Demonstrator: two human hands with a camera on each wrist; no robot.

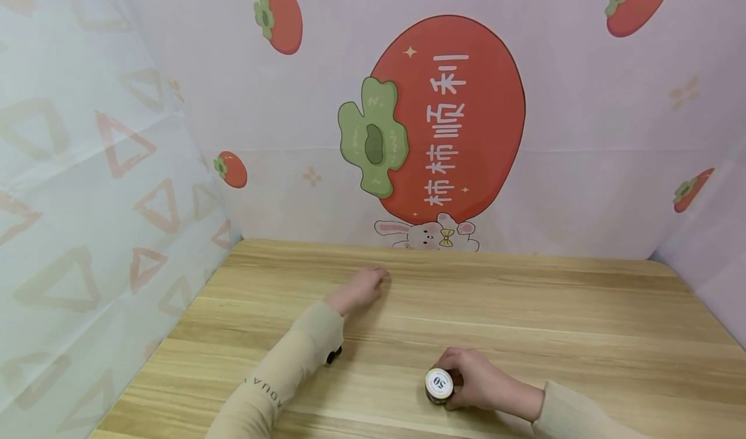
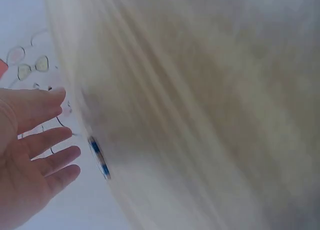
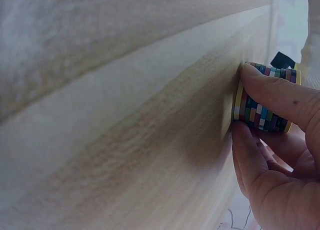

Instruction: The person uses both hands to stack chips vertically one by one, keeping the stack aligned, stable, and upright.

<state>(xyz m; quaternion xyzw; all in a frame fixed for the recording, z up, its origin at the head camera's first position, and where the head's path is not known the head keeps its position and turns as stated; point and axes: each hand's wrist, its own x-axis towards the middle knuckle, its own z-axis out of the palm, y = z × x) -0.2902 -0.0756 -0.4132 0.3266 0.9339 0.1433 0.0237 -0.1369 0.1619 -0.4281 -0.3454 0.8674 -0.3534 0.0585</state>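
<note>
My right hand (image 1: 474, 377) grips a stack of poker chips (image 1: 439, 385) round its sides, near the front of the table. The top chip is white and reads 50. In the right wrist view, thumb and fingers close about the stack (image 3: 265, 112), whose edges are multicoloured; its bottom is at or close to the wood. My left hand (image 1: 366, 286) reaches over the far part of the table. In the left wrist view its fingers (image 2: 57, 160) are spread and hold nothing. Just beyond the fingertips lies a single blue-and-white-edged chip (image 2: 99, 157), which the head view hides.
The wooden table (image 1: 524, 309) spans the view. A printed cloth backdrop (image 1: 577, 135) with persimmons and a rabbit rises at its back edge, and more cloth (image 1: 87, 199) hangs at the left. A small black device (image 1: 334, 355) sits on the left sleeve.
</note>
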